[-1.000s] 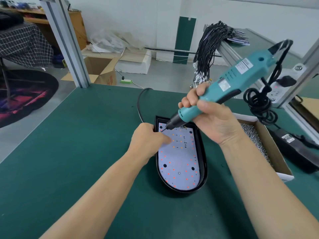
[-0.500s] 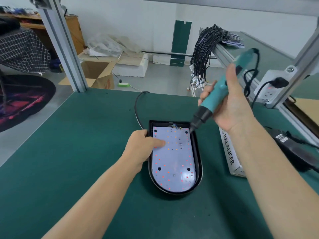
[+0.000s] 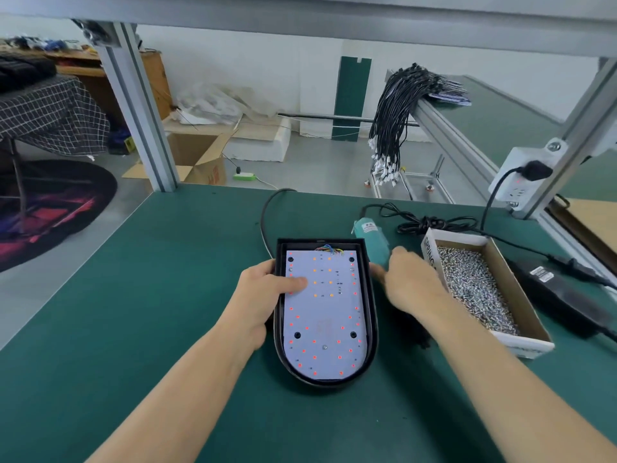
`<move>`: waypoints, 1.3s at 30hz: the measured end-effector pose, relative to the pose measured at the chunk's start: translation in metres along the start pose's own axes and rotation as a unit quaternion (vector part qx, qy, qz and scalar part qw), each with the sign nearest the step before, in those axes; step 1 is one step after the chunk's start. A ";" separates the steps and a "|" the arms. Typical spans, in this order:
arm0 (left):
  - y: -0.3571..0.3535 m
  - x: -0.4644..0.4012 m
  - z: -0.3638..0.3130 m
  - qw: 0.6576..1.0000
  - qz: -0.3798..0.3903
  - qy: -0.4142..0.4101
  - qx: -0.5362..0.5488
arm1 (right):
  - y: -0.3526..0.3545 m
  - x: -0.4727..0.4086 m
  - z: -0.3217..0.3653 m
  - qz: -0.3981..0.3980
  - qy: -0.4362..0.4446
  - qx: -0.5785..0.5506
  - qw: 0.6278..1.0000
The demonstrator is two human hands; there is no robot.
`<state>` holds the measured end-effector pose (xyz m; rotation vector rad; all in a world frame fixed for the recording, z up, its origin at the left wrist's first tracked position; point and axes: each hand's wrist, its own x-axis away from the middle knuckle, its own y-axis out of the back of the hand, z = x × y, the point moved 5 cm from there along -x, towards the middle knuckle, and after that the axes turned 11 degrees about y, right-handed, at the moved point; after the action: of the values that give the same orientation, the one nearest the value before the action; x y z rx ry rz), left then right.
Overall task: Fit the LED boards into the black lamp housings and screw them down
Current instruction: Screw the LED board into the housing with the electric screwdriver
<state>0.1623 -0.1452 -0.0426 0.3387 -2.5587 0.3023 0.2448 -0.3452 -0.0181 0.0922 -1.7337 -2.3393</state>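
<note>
A black lamp housing [image 3: 372, 315] with a rounded near end lies on the green table. A white LED board [image 3: 325, 315] with red and orange dots sits inside it, coloured wires at its far end. My left hand [image 3: 267, 289] grips the housing's left rim, thumb pressed on the board. A teal electric screwdriver [image 3: 370, 240] lies low along the housing's right side. My right hand [image 3: 414, 285] is blurred and closed around its near end.
A cardboard box of silver screws [image 3: 474, 289] stands just right of my right hand. Beyond it lie a black power adapter [image 3: 561, 295] and coiled cord [image 3: 430, 223]. A wall socket [image 3: 521, 175] hangs on the right frame post. An aluminium post [image 3: 140, 111] rises at the far left.
My right hand has swung the screwdriver down from above the board's far right corner to the table beside the housing. The left hand has stayed on the housing's left rim.
</note>
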 end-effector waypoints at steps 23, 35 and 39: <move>0.007 0.016 -0.035 0.962 -0.135 -0.229 -0.062 | 0.006 0.086 0.013 0.103 0.038 -0.642 0.759; 0.031 -0.001 -0.039 0.770 -0.128 -0.302 -0.547 | 0.075 0.083 -0.061 -0.099 0.023 -0.755 0.648; 0.015 0.022 -0.033 0.843 -0.049 -0.293 -0.448 | 0.080 0.077 -0.057 -0.169 0.031 -0.738 0.653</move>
<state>0.1554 -0.1253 -0.0056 0.2013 -2.8796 -1.1884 0.1920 -0.4377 0.0475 0.1950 0.6735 -3.1017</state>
